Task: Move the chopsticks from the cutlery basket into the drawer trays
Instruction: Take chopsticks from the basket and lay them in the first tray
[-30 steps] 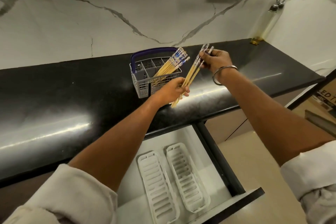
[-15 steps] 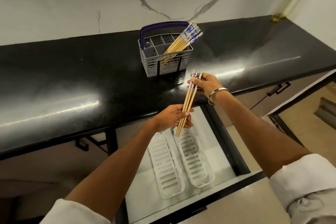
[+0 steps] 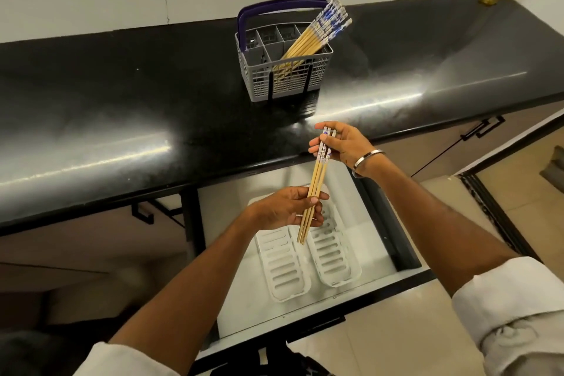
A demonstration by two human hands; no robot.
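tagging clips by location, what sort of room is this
Most likely a home kitchen: a glossy black stone countertop against a white marble-look wall, a grey plastic cutlery basket holding chopsticks, and an open drawer with two white slotted trays.

A glossy black countertop [image 3: 128, 107] runs along a white marble-veined wall. On it stands a grey cutlery basket [image 3: 283, 70] with a purple handle, chopsticks [image 3: 317, 36] leaning in one compartment. Below the counter edge an open white drawer [image 3: 375, 241] carries two white slotted trays [image 3: 283, 268] lying side by side, near each other.
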